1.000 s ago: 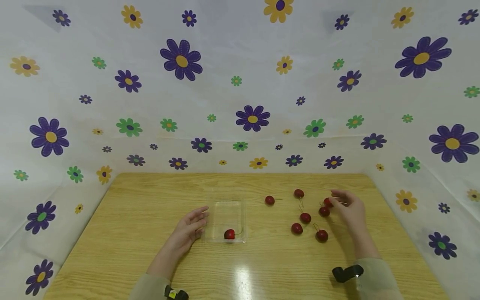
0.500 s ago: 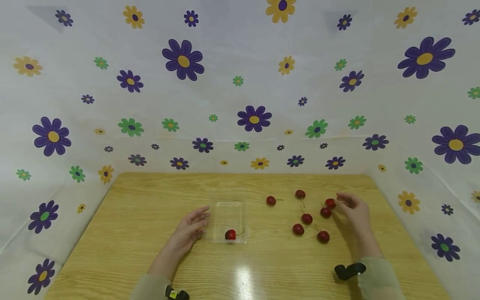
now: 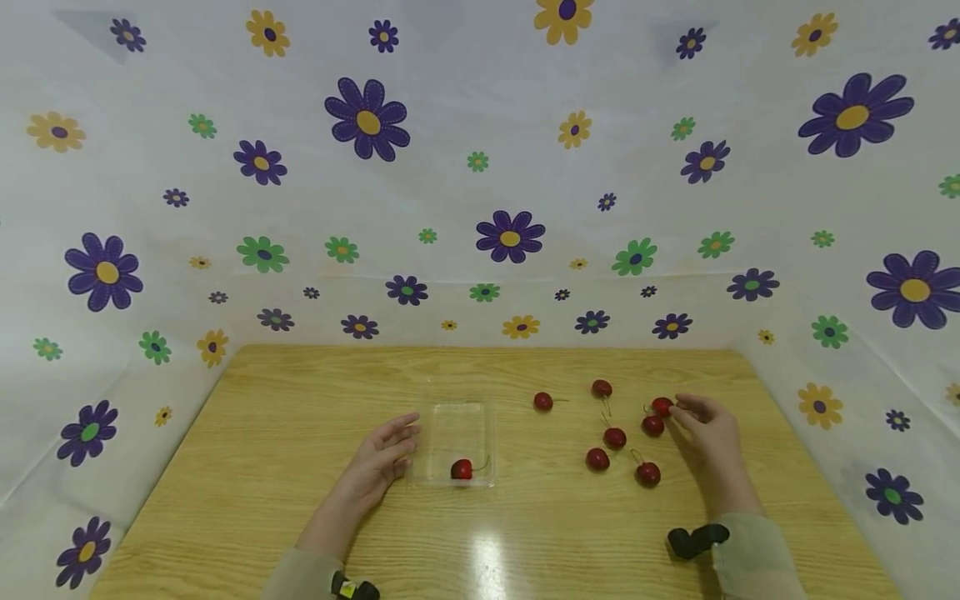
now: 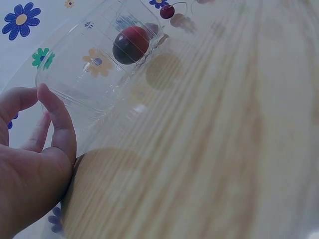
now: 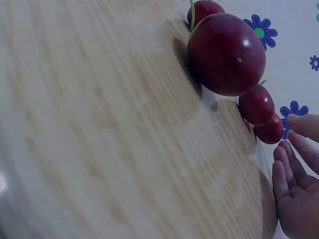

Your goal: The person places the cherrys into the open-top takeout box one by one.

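Observation:
A clear plastic box (image 3: 455, 408) lies on the table with one red cherry (image 3: 462, 469) near its front wall, the stem pointing right. My left hand (image 3: 378, 458) is at the box's left side, its fingertips touching the clear edge; the left wrist view has the thumb (image 4: 57, 112) against the rim. Over at the right, my right hand (image 3: 707, 429) is beside the farther of two neighbouring cherries, the upper cherry (image 3: 662, 407). In the right wrist view its fingers (image 5: 281, 172) are extended and hold nothing. The lower cherry (image 3: 652, 426) lies just in front.
Several more cherries with stems are scattered right of the box, among them a far cherry (image 3: 602, 389), a near cherry (image 3: 648, 474) and a cherry (image 3: 543, 402) closest to the box. Flower-printed sheeting (image 3: 450, 200) rises at the back and sides of the wooden table (image 3: 285, 433).
My right hand has drawn slightly back from the upper cherry, its fingers lower now. The left hand and the box stay put. The whole view has shifted a little.

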Tool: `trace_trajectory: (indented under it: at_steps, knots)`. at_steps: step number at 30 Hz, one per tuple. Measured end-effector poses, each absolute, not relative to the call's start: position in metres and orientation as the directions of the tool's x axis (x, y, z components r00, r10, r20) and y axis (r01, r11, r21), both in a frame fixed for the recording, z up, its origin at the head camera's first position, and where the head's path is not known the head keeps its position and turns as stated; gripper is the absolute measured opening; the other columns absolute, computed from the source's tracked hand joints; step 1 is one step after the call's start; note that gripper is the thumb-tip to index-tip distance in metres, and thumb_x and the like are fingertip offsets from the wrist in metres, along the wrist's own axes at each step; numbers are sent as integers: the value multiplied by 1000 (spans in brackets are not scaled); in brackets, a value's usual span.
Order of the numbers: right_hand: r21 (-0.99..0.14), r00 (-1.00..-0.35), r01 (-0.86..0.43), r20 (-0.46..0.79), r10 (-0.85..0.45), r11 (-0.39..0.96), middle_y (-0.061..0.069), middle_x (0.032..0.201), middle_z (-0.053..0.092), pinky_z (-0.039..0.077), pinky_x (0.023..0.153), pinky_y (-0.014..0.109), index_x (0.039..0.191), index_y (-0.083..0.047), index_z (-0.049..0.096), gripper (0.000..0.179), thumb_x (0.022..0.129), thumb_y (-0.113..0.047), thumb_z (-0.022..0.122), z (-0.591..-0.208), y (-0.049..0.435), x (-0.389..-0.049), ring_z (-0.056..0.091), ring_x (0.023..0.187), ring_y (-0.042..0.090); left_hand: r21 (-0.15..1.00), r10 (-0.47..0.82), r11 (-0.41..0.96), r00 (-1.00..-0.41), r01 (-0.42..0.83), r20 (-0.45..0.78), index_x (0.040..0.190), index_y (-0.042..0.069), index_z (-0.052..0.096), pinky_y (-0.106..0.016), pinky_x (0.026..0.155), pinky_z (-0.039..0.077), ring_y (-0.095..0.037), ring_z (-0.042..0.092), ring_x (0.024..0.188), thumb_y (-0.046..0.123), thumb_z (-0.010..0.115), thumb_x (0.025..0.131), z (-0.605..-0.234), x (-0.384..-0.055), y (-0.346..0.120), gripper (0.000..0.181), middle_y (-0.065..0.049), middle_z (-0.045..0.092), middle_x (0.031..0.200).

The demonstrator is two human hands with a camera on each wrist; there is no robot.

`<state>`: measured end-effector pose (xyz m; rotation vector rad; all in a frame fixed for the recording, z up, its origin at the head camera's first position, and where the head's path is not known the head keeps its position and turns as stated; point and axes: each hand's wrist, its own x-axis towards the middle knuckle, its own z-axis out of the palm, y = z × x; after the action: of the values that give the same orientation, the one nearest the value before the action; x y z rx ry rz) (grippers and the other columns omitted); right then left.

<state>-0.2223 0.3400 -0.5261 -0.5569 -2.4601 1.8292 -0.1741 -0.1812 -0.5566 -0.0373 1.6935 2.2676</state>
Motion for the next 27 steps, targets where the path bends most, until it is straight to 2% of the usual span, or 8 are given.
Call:
trace_trajectory:
  at_steps: [1,3,12,19,27]
  knots:
    - [-910,-938,266,-168,303,318,-30,100,56,43,85,5,142,-2,60,44,105,-23,68,-527,340,-223,52,96,-7,931,229,-257,-952,-260,-203,159,-3,40,-15,76,55,-5,57,105,-1,55,107,-556,-174,-181,54,4,57,130]
    - [-890,-942,258,-146,301,375,-32,99,55,41,85,5,145,1,58,49,105,-26,68,-528,341,-224,51,93,-10,930,230,-262,-952,-259,-200,159,-3,39,-15,76,55,-5,57,104,-1,55,107,-556,-174,-181,54,4,57,130]
    - [-876,-951,226,-106,289,425,-33,89,55,42,79,3,142,6,59,49,103,-20,72,-530,342,-227,52,84,-16,926,220,-267,-952,-268,-213,159,-4,39,-14,76,55,-5,59,105,-2,56,107,-555,-173,-180,55,3,57,130]
    - [-849,-960,220,-101,262,480,-13,104,66,43,77,4,141,7,59,49,103,-21,73,-531,341,-230,51,83,-15,925,217,-265,-951,-273,-219,158,-4,40,-14,75,55,-6,59,105,-2,55,107,-555,-173,-180,54,3,58,129]
    - [-812,-963,210,-75,260,544,8,112,70,42,75,5,138,6,62,46,102,-21,73,-531,337,-232,49,81,-14,921,207,-259,-948,-290,-241,160,-4,38,-14,75,55,-7,59,107,-2,56,106,-554,-174,-180,56,3,57,130]
